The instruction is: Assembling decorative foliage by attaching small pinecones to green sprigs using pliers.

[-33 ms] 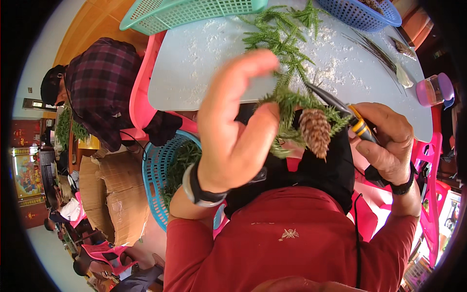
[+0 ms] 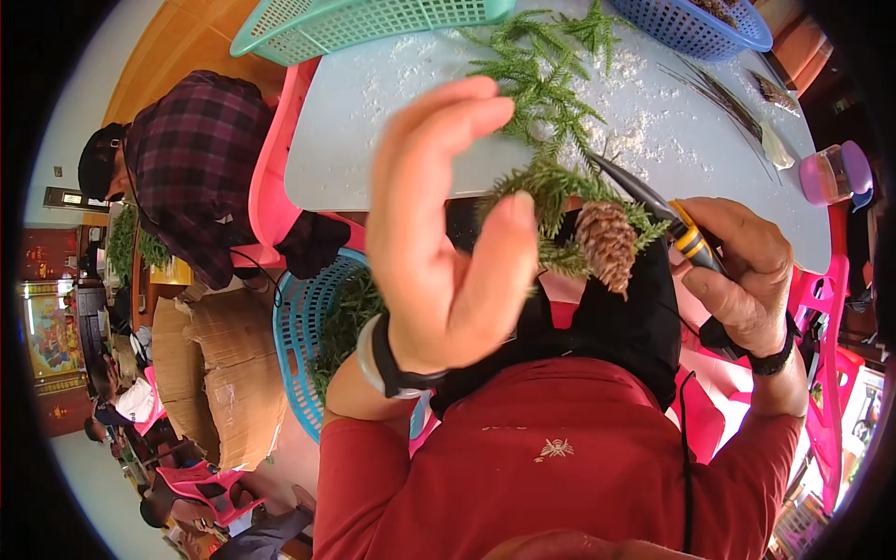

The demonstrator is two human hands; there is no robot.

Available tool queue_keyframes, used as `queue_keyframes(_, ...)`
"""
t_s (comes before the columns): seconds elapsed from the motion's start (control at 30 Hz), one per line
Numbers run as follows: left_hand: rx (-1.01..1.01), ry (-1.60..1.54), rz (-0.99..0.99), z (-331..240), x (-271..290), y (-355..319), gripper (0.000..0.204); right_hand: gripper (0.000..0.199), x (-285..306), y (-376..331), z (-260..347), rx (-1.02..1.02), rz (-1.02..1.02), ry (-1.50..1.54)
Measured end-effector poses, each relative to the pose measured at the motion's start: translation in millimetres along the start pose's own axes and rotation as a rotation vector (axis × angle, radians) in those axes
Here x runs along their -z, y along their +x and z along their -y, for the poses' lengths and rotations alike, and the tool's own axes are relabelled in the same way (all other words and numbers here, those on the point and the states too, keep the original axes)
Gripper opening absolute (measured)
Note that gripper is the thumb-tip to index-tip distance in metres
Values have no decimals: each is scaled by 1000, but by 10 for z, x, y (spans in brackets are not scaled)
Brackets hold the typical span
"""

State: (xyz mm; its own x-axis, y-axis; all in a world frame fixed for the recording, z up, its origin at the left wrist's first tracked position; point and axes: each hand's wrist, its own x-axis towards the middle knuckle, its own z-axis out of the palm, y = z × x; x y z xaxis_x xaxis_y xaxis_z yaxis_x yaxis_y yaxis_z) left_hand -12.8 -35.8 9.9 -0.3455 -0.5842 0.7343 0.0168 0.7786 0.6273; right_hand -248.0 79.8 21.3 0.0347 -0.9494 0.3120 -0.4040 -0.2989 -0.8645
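Observation:
My left hand (image 2: 439, 243) is raised just left of a green artificial pine garland (image 2: 551, 182), its fingers stretched out and the thumb apart. It holds nothing, and its edges are slightly blurred. A brown pine cone (image 2: 609, 245) hangs among the needles at the garland's near end. My right hand (image 2: 737, 271) grips a pair of pliers (image 2: 693, 235) with yellow and black handles. The dark jaws of the pliers point up and left, over the greenery above the cone. Whether they pinch a wire there I cannot tell. The garland's far part lies across the table.
White flakes are scattered over the pale table (image 2: 345, 140). Toward its far side stand a green basket (image 2: 373, 26) and a blue basket (image 2: 691, 28). Thin wires (image 2: 714, 98) and a purple-lidded jar (image 2: 826, 175) lie right. Left are a basket of greenery (image 2: 297, 327), cardboard (image 2: 238, 373) and a seated person (image 2: 196, 159).
My left hand has shifted slightly left, away from the greenery, with its fingers more upright and spread. The pine cone has tilted and risen a little. My right hand and the pliers stay put.

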Motion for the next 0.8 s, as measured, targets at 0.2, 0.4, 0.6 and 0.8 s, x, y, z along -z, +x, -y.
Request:
queue_keyframes(0.2, -327, 422, 14, -79, -188, -72, 60, 45, -83, -29, 67, -13, -55, 28)
queue_keyframes(0.4, -34, 66, 151, -143, -80, -71, 42, 48, -12, -39, 84, 115, 14, -131)
queue_keyframes(0.6, 708, -808, 239, -158, -61, -57, 42, 52, 49, -114, -74, 133, 23, -76)
queue_keyframes(0.8, -56, -82, 173, -42, -121, -61, 39, 53, 10, -159, -57, 106, 4, -115)
